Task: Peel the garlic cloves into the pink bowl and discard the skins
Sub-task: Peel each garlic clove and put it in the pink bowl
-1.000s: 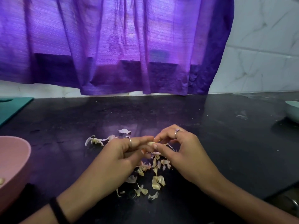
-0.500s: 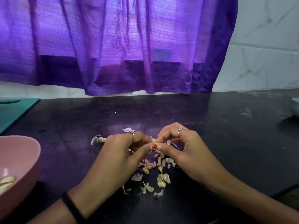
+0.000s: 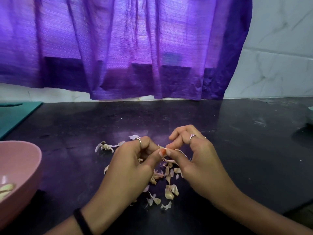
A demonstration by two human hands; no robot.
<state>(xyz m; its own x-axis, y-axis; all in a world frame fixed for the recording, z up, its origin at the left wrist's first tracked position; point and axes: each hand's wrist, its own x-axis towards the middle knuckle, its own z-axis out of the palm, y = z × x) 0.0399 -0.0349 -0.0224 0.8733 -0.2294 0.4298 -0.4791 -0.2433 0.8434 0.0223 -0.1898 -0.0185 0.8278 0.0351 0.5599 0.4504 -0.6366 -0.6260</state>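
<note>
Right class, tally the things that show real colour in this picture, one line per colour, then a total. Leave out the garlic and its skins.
Purple: 1, the curtain
Pink: 1, the pink bowl
Teal: 1, the board at far left
Pale green: 1, a bowl cut off at the right edge
Total: 4

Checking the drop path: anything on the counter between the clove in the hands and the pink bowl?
Nothing visible blocks it. The clove is pinched between left hand and right hand; bare black counter lies between them and the pink bowl. Loose skins lie under the hands, off that path.
</note>
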